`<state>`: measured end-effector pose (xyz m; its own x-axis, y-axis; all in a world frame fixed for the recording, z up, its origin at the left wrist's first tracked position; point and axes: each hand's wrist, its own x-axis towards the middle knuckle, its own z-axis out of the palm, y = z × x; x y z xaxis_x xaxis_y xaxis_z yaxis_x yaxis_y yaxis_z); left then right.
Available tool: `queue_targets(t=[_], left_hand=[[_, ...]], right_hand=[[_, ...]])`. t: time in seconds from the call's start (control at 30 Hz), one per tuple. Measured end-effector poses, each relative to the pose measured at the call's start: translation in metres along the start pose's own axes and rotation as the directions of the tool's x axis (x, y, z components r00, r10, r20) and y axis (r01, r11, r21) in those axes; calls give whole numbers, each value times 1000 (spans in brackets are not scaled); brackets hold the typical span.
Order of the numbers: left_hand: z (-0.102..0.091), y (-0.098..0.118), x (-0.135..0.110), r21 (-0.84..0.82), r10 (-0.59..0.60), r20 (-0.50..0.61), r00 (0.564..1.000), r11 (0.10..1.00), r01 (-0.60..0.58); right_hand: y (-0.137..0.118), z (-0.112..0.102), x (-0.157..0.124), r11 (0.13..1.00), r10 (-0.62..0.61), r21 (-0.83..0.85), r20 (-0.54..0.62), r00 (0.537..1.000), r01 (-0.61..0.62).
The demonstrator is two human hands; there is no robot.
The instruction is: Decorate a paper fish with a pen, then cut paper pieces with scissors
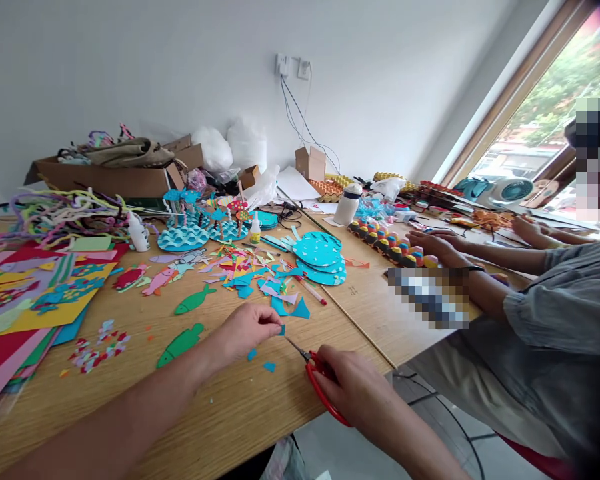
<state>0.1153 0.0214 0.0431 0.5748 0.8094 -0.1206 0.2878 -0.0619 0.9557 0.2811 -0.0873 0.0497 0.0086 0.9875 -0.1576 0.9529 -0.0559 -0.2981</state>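
Observation:
Between the thumb and fingers of my left hand [253, 325] is pinched a small piece of blue paper [281, 330]. My right hand [353, 381] grips red-handled scissors [325, 393], whose blades point toward that piece. Two blue scraps [269, 367] lie on the table below my left fingers. Beside my left wrist rests a green paper fish [180, 344], with another green fish [195, 301] just behind it. A larger blue offcut [291, 307] lies beyond my left hand.
Coloured paper sheets [80, 287] are stacked at the left, near tiny paper bits [100, 347]. A long thin stick [357, 327] runs to the table's front edge. Turquoise paper discs [321, 257] lie mid-table. At the right, another person's hands [437, 245] touch a colourful woven strip [390, 245].

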Motion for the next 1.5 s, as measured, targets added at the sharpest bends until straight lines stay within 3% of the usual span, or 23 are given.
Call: queue_targets(t=[0.1, 0.2, 0.3, 0.4, 0.6, 0.9, 1.13, 1.5], left_hand=[[-4, 6, -18, -149, -27, -68, 997, 989, 17], [-3, 11, -36, -318, -59, -117, 991, 948, 19], [1, 13, -49, -614, -132, -154, 979, 789, 10], [4, 14, -58, -724, -140, -195, 971, 689, -46], [8, 12, -65, -760, -94, -253, 963, 635, -138], [13, 13, -64, -765, -100, -288, 952, 622, -166], [13, 13, -64, -737, -65, -265, 962, 657, -159], [8, 11, -66, -639, -41, -239, 970, 759, -125]], right_hand=[[-3, -1, -1, 984, -2, 174, -131, 991, 25], [-15, 5, -3, 909, -18, 404, -212, 977, 104], [-33, 15, -2, 825, -33, 542, -235, 972, 159], [-48, 22, 0, 783, -68, 584, -263, 962, 215], [-60, 24, 5, 746, -92, 614, -288, 953, 257], [-66, 25, 10, 743, -83, 610, -323, 943, 274], [-66, 18, 8, 720, -95, 638, -300, 949, 274], [-64, 21, 7, 755, -47, 620, -272, 961, 213]])
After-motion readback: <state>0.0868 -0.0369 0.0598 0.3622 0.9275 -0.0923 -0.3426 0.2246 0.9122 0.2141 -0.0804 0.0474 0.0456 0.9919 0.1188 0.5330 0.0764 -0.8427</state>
